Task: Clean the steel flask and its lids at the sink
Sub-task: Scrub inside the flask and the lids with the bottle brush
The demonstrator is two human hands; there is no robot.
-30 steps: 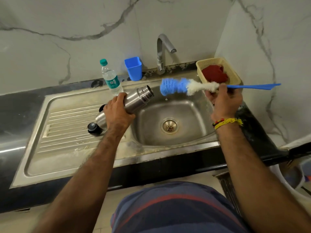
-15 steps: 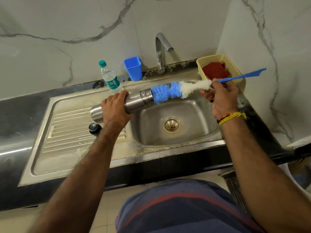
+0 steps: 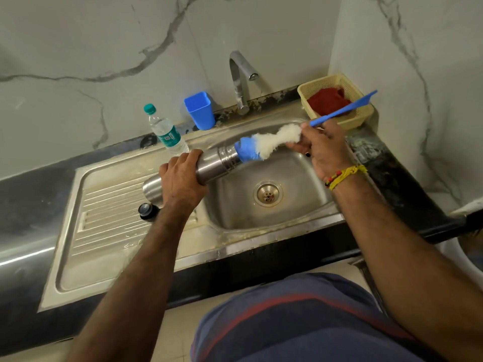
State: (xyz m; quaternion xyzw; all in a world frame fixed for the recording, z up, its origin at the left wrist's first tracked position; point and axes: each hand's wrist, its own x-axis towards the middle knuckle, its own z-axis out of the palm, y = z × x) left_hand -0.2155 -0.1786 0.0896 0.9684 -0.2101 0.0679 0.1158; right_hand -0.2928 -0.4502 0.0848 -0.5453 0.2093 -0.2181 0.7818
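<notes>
My left hand [image 3: 183, 178] grips the steel flask [image 3: 214, 164] around its middle and holds it nearly level over the left rim of the sink basin [image 3: 292, 178], mouth toward the right. My right hand [image 3: 321, 150] holds a blue-handled bottle brush [image 3: 264, 145] near its white bristles. The blue bristle tip is partly inside the flask's mouth. A black lid [image 3: 147, 211] stands on the ribbed drainboard [image 3: 104, 218] just below the flask's base. No water runs from the tap [image 3: 240, 79].
A plastic water bottle [image 3: 164, 133] and a blue cup [image 3: 200, 109] stand at the back of the sink. A cream basket [image 3: 363, 111] with a red cloth sits at the back right corner. Marble walls close in behind and on the right.
The brush moved left and its blue tip went into the flask's mouth. My left hand levelled the flask, and my right hand came closer to it.
</notes>
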